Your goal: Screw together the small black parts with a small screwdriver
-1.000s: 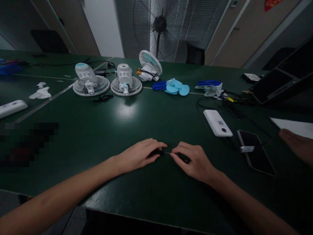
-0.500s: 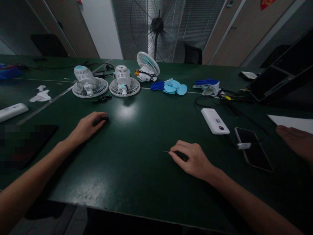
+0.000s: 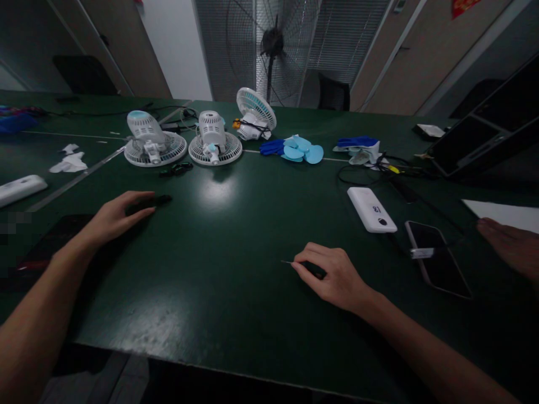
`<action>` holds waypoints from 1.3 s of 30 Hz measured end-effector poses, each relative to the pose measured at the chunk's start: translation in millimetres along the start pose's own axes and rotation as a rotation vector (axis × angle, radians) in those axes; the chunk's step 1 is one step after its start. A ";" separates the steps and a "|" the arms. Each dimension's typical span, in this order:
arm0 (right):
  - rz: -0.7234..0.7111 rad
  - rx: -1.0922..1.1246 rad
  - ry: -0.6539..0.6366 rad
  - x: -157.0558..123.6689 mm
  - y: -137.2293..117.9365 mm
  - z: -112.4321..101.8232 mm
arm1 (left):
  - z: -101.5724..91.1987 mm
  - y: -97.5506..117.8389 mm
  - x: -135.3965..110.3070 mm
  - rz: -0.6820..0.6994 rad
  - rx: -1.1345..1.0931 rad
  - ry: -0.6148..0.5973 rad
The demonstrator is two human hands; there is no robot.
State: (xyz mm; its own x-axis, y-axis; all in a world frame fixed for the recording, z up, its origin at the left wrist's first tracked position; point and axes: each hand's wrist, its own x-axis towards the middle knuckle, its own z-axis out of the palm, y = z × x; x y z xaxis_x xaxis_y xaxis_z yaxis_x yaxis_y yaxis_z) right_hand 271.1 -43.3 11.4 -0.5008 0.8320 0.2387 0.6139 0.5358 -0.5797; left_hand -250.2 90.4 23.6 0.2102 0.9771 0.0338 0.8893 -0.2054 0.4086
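Black-handled tool (image 3: 316, 271) in right grip (image 3: 337, 275), shaft (image 3: 286, 261) leftward

A tall black standing fan (image 3: 273, 42) rises before slatted blinds (image 3: 337, 53), pale light showing behind it. Left of the fan comes a white wall (image 3: 179, 50), then a brown door (image 3: 130, 53); right of it, another door (image 3: 389, 70). One dark chair (image 3: 334, 94) sits just right of the fan, another far left. In front of it spreads a dark green table (image 3: 236, 314), glare on its top, the room dim.
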 end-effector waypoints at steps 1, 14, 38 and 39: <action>-0.001 -0.006 0.000 0.0 0.3 0.2 | -0.6 -4.1 0.5 0.019 0.033 0.007; -0.007 -0.010 0.006 -1.7 2.5 1.9 | 1.2 -2.6 1.5 0.064 0.195 0.058; -0.028 -0.006 0.008 -0.9 4.5 2.4 | 31.9 1.4 22.4 -0.002 0.161 0.592; -0.029 -0.009 0.009 -0.7 4.5 2.5 | 32.7 3.7 23.2 0.014 0.165 0.602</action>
State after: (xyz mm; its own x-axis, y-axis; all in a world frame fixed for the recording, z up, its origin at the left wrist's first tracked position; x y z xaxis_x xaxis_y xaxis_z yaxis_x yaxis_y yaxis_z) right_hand 272.7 -41.9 6.7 -0.5128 0.8174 0.2625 0.6049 0.5610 -0.5652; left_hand -228.7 110.5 -3.9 -0.0004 0.8245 0.5658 0.9491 -0.1780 0.2600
